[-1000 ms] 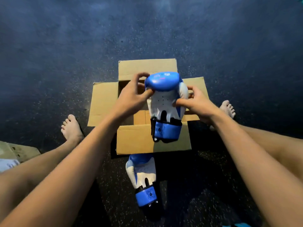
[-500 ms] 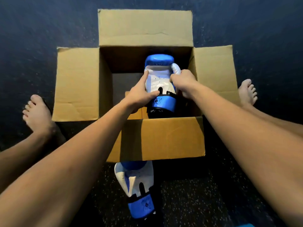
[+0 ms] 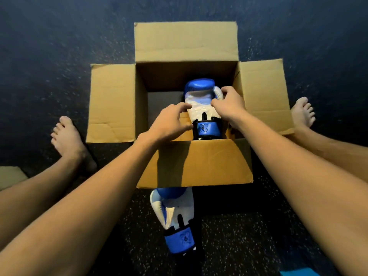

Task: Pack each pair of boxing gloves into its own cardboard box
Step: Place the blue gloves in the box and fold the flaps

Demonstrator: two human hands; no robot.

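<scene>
An open cardboard box stands on the dark floor between my legs, all flaps folded out. Inside it, against the right wall, lies a blue and white boxing glove, padded end away from me and blue cuff toward me. My right hand grips this glove at its thumb side. My left hand hovers at the glove's left edge, fingers spread, with nothing held. The second blue and white glove lies on the floor just in front of the box, its tip under the near flap.
My bare feet rest on the speckled dark floor on either side of the box. Another piece of cardboard shows at the left edge. A turquoise object peeks in at the bottom right.
The glove went from above the box down into it. My view moved closer to the box. My left hand has loosened from the glove and drawn back slightly.
</scene>
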